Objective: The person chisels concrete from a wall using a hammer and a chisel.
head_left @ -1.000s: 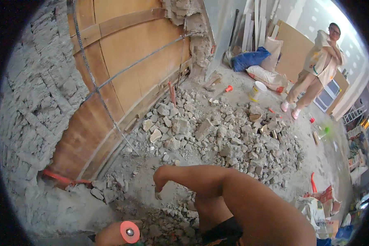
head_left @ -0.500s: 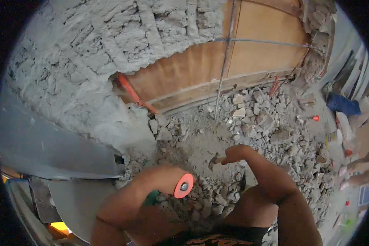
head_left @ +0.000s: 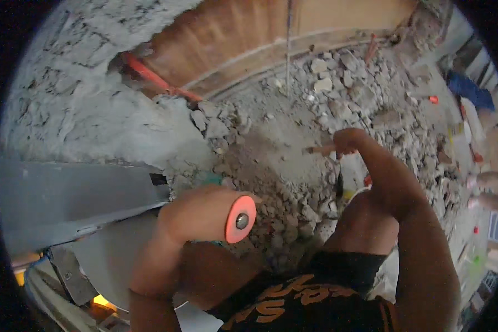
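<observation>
The left hand [head_left: 206, 213] grips a chisel [head_left: 241, 221], its orange disc uppermost, beside the rubble [head_left: 290, 221]. The right hand [head_left: 348, 141] is closed round a blurred hammer [head_left: 322, 149], well apart from the chisel, over dusty ground [head_left: 282, 157].

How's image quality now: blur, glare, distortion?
Head view: smearing, probably motion, softens the rough wall and left grip; head view: fisheye bends the wood panel's lower edge; head view: black corners frame the picture; head view: a bright yellow-orange patch glares at lower left.
</observation>
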A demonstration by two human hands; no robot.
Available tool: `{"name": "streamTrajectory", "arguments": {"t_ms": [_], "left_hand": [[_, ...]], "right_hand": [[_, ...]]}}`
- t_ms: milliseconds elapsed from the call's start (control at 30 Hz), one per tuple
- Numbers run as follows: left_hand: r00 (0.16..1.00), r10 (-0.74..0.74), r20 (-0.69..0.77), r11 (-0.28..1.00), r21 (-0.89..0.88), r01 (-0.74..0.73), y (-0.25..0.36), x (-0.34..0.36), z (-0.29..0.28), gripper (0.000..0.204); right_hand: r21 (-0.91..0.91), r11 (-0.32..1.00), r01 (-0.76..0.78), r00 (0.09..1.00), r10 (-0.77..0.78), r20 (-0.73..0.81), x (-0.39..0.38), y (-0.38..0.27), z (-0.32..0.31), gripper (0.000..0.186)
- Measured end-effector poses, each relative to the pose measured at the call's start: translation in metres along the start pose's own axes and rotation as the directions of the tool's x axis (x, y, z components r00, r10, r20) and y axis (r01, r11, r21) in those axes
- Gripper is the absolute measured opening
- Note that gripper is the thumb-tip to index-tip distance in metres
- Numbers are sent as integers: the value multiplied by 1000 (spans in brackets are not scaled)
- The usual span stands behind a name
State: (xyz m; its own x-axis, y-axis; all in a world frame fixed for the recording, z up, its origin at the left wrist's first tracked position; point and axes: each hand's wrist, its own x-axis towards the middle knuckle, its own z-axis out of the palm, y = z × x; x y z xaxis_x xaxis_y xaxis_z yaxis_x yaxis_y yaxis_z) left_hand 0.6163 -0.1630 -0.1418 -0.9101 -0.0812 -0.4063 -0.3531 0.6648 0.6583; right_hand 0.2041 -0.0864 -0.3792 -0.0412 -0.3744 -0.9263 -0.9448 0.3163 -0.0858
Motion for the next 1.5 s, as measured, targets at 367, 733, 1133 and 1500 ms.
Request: {"name": "streamTrajectory", "arguments": {"t_ms": [367,733,1133,1500], "left_hand": [[998,10,-58,1000,-6,-10,3,2,3,26],[992,-113,-59,993,22,115,1,-7,5,17],[997,-66,31,997,-25,67,11,0,-3,22],[986,-159,46,987,22,159,21,-8,-21,17]], "right_hand": [[393,918,-47,998,60,-21,-26,-18,-1,38],[336,942,14,999,-1,-37,-17,-24,-6,41],[377,917,-132,991,108,84,30,2,4,37],[-12,999,39,979,-41,-201,0,-37,-15,33]]}}
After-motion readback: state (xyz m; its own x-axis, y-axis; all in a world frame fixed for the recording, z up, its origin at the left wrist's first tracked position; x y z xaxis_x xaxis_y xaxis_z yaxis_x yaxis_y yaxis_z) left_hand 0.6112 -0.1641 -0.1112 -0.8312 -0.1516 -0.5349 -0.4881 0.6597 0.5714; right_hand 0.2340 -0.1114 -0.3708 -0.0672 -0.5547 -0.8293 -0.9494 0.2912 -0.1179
